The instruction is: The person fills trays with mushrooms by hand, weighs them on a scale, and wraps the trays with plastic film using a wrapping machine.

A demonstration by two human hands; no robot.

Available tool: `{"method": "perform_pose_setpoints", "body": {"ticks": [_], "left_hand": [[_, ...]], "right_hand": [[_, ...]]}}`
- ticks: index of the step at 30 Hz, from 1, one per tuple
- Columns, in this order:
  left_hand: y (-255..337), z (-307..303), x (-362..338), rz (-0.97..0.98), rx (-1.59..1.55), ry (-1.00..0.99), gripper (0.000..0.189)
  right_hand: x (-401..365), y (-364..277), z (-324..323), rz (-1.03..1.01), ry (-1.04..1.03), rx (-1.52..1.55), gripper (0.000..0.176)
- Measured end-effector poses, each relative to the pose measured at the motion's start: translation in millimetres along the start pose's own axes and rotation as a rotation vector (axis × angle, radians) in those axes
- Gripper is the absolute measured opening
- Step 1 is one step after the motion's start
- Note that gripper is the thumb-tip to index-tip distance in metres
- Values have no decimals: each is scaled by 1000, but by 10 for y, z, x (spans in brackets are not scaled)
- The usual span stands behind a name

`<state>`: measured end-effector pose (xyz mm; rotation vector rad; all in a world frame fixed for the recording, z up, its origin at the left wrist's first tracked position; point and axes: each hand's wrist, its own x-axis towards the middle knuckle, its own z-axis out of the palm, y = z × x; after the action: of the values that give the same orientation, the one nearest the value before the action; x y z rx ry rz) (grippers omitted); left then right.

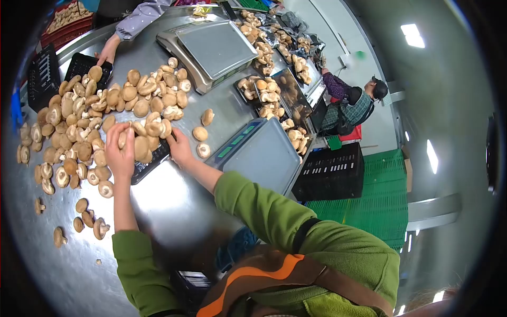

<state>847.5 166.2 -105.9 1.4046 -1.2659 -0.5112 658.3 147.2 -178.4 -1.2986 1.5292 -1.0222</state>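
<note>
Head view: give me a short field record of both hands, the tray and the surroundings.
left hand: closed on a mushroom above the black tray
right hand: at the tray's edge, against its mushrooms; grip unclear
table: metal, with a loose mushroom pile and a scale
others: a co-worker's hand on a second tray

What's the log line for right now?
left hand: holds mushroom | right hand: on black tray | load: mushroom heap

No legible text, labels or numbers
</note>
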Motion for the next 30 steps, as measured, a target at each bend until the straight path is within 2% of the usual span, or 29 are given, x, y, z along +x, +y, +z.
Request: {"method": "perform_pose_setpoints", "body": {"ticks": [1, 3, 7, 10, 11, 12, 14, 15, 16, 18, 21, 24, 26, 27, 29, 30], "left_hand": [[102, -90, -64, 12, 9, -3, 23], [390, -305, -185, 173, 139, 25, 27], [875, -561, -443, 17, -10, -176, 36], [1181, -523, -605, 148, 64, -135, 31], [1298, -479, -665, 173, 55, -103, 30], [1407, -411, -736, 188, 54, -112, 30], [1607, -210, -883, 157, 42, 65, 27], [1696, -105, -968, 166, 34, 51, 27], [1781, 3, -1039, 125, 12, 86, 26], [1911, 249, -1171, 84, -29, 132, 26], [2017, 685, -1378, 23, -115, 101, 27], [2095, 1179, -1622, -25, -151, 18, 26], [2169, 1448, -1740, -57, -180, 15, 29], [2201, 1537, -1779, -59, -175, 10, 29], [2231, 1678, -1808, 26, -26, 23, 28], [2240, 1718, -1825, 30, -8, 22, 28]], "right_hand": [[-75, 36, -23, -4, 3, 14, 22], [-281, -141, -87, 36, -99, 273, 24], [-630, -451, -274, 166, -100, 238, 16], [-773, -368, -423, 85, -36, 237, 16], [-823, -353, -495, 53, 0, 225, 16], [-994, -761, -723, 230, -62, 305, 18], [-1082, -875, -1042, 250, -43, 328, 18], [-1138, -915, -1198, 283, -34, 345, 18], [-1176, -959, -1332, 244, 59, 390, 17], [-1205, -991, -1702, 254, 94, 364, 16], [-1243, -911, -2224, 288, 122, 330, 15], [-1220, -613, -2683, 332, 146, 265, 17], [-1140, -345, -2902, 20, 248, -310, 22], [-1122, -295, -3024, 26, 247, -307, 22], [-1026, -287, -3255, 63, 133, -573, 28], [-958, -348, -3356, 65, 124, -557, 28]]}}
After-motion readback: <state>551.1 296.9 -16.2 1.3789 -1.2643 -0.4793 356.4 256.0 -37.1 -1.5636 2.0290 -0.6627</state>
